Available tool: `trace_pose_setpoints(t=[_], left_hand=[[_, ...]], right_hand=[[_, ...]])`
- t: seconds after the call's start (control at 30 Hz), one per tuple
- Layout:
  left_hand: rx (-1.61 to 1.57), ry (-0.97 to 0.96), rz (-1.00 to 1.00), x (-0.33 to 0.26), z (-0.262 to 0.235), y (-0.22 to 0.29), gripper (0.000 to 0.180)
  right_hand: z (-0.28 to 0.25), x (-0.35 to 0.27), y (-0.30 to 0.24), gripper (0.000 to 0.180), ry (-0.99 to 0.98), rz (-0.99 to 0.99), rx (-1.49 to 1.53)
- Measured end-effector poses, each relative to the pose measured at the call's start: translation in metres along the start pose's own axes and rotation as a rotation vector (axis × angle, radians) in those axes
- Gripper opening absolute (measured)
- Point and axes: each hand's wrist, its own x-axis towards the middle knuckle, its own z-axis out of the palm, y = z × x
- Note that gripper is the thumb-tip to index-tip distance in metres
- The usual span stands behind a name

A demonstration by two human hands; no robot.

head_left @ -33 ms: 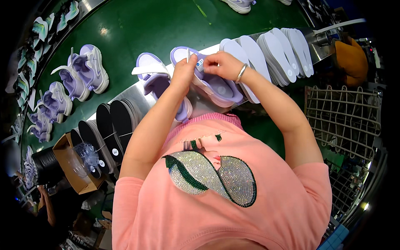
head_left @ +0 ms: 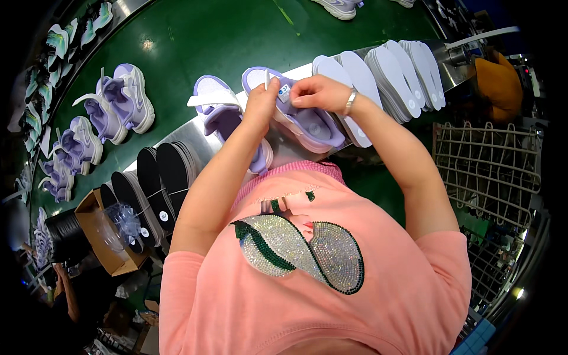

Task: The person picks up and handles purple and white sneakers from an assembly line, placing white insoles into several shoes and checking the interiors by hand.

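A lavender and white sneaker (head_left: 316, 135) lies on the metal ledge in front of me, its opening toward me. My left hand (head_left: 261, 107) is closed on its upper, the thumb pressed beside a small white and blue label (head_left: 284, 93) on the inner side. My right hand (head_left: 322, 94), with a silver bracelet at the wrist, is just right of that label; its fingers are curled into a pinch. Whatever lies between those fingertips, if anything, is too small to make out. The matching sneaker (head_left: 220, 123) rests to the left, its white strap folded outward, partly behind my left forearm.
Stacks of white insoles (head_left: 387, 77) stand along the ledge on the right, and bundled black insoles (head_left: 171, 168) on the left. More lavender sneakers (head_left: 124, 100) sit on the green table (head_left: 207, 38). An open cardboard box (head_left: 97, 228) is at lower left, a wire rack (head_left: 485, 165) at right.
My right hand has shifted slightly and its wrist has turned, uncovering more of the label. The left hand and the sneakers are nearly still.
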Motion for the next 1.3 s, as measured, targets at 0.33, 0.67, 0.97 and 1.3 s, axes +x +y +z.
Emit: trace_pose_setpoints(t=[0.33,0.67,0.97,1.3], left_hand=[[0.683,0.121,0.944,-0.059,0.019,0.029,0.035],[0.537,0.661,0.687,-0.132,-0.109,0.039,0.015],[1.720,1.771,0.214,-0.264,-0.238,0.018,0.024],[1.137,0.173,0.211,-0.106,-0.035,-0.004,0.082]], right_hand=[[0.024,-0.055,-0.029,0.009,0.513,-0.127,0.034],[0.048,-0.076,-0.013,0.037,0.091,-0.053,-1.025],[0.049,-0.040,0.016,0.036,-0.293,0.264,-1.084],[0.117,-0.001,-0.005,0.037,-0.194,0.282,-0.970]])
